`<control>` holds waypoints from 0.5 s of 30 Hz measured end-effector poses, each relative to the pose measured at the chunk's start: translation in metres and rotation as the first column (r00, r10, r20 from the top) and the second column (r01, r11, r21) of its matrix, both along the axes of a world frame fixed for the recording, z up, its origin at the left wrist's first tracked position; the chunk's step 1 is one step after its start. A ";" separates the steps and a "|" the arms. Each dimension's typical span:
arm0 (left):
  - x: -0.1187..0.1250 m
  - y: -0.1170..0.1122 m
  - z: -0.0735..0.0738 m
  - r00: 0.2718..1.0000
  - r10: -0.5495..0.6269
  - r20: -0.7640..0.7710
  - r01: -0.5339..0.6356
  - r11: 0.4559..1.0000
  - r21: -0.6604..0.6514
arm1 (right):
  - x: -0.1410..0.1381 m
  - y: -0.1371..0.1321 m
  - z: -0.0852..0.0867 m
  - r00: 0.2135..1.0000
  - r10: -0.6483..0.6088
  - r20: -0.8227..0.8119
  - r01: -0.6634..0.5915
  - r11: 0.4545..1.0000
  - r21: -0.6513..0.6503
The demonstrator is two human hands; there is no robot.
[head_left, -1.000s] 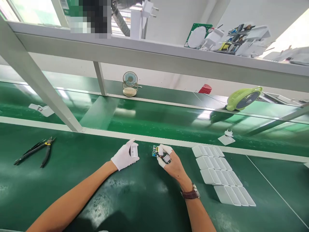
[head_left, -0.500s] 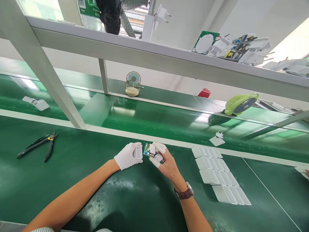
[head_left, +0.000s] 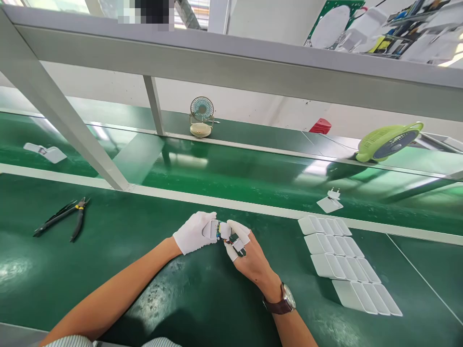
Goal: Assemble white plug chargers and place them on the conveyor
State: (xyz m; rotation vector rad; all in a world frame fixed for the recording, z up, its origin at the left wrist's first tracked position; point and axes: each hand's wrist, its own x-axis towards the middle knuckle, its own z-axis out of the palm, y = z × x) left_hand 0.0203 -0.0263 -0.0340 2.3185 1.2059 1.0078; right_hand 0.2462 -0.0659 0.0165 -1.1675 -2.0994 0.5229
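My left hand [head_left: 194, 233], in a white glove, is closed around a small white plastic housing [head_left: 211, 229] whose open end faces right. My right hand [head_left: 249, 248], with white finger covers, pinches a small circuit board [head_left: 224, 231] carrying white blocks and coloured parts. The board's left end is at the mouth of the housing; how far inside it sits I cannot tell. To the right of my right hand stand rows of white plastic housings [head_left: 340, 262], side by side on the green work surface.
Black-handled pliers [head_left: 77, 212] and tweezers [head_left: 60, 210] lie at the left. Past the pale ledge, a green belt carries a white plug piece [head_left: 330, 200] and another white part [head_left: 45, 152]. A green fan [head_left: 388, 141] and a small fan [head_left: 201, 115] stand behind. A shelf beam [head_left: 217, 60] crosses above.
My right hand has brought the circuit board left, closing the gap to the housing in my left hand. The view has shifted slightly.
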 end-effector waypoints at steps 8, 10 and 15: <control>0.003 -0.001 0.000 0.999 -0.026 -0.027 0.028 0.998 0.057 | 0.000 0.000 0.003 0.997 0.029 0.076 -0.031 0.999 0.030; 0.003 0.000 0.001 0.999 -0.024 -0.034 0.025 0.998 0.050 | -0.001 0.000 0.005 0.995 0.019 0.095 -0.020 1.000 0.006; 0.003 0.002 0.001 0.999 -0.035 -0.029 0.036 0.998 0.049 | -0.005 0.000 0.008 0.993 0.001 0.115 -0.001 1.000 0.002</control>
